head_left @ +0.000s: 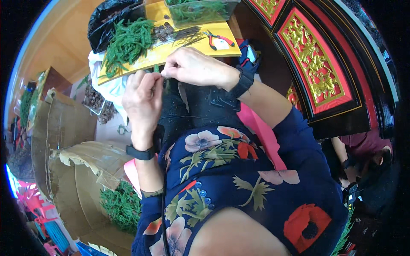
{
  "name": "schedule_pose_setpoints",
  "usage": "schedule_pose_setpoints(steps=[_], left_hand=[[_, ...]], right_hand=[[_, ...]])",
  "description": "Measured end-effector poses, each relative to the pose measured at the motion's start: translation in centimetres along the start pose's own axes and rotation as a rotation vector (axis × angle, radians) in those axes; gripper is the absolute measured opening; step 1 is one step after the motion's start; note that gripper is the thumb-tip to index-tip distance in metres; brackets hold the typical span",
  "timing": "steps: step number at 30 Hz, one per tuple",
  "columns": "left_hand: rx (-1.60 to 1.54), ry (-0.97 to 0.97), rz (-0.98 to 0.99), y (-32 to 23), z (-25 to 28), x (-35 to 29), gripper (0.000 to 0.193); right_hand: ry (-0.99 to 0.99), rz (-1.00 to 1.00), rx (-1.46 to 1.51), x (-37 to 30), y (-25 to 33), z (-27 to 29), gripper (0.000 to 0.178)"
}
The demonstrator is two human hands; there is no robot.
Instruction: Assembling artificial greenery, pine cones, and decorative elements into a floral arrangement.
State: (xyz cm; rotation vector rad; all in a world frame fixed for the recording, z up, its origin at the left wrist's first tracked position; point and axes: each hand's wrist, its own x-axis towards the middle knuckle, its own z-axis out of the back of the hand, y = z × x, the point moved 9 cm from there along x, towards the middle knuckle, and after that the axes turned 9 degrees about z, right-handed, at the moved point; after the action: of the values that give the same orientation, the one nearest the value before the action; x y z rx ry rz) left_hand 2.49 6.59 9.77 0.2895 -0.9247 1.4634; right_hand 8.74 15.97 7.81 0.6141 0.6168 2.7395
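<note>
My left hand [144, 96] and my right hand [190, 66] meet over my lap, just in front of a yellow board. Both are closed in a pinch, fingertips touching or nearly so. A small bit of green sprig [156, 68] shows between them, but my fingers hide what they grip. On the board [171, 61] lies a heap of green artificial sprigs [128, 42]. Beside it are brown pine cones [163, 31], a bundle of thin dark wires [188, 36] and red-handled pliers [212, 41].
Behind the board stand a black plastic bag [97, 25] and a clear tub [232, 9] of greenery. A torn cardboard box [77, 183] holding green sprigs [121, 207] is at my left. Carved red-and-gold panels [314, 64] rise at right, with another person [367, 149] below them.
</note>
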Motion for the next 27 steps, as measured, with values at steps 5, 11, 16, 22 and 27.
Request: schedule_pose_setpoints(steps=[5, 11, 16, 22, 27], left_hand=[[0.006, -0.112, 0.131, 1.7, -0.5, -0.6, 0.009], [-0.678, -0.052, 0.635, 6.7, -2.3, -1.6, 0.009], [-1.091, -0.019, 0.845, 8.6, -4.0, -2.7, 0.008], [-1.125, -0.05, 0.854, 8.6, -4.0, -3.0, 0.008], [-0.866, -0.157, 0.755, 9.2, -2.5, -2.8, 0.007]], right_hand=[[-0.182, -0.274, 0.351, 0.1, -7.2, -0.1, 0.034], [-0.093, -0.704, -0.792, -4.9, -21.1, 4.4, 0.072], [0.209, -0.676, -0.593, -4.9, -26.9, 1.8, 0.067], [-0.083, -0.872, -0.597, -6.1, -29.6, 2.1, 0.054], [-0.258, -0.873, -0.572, -6.4, -24.4, 3.6, 0.045]])
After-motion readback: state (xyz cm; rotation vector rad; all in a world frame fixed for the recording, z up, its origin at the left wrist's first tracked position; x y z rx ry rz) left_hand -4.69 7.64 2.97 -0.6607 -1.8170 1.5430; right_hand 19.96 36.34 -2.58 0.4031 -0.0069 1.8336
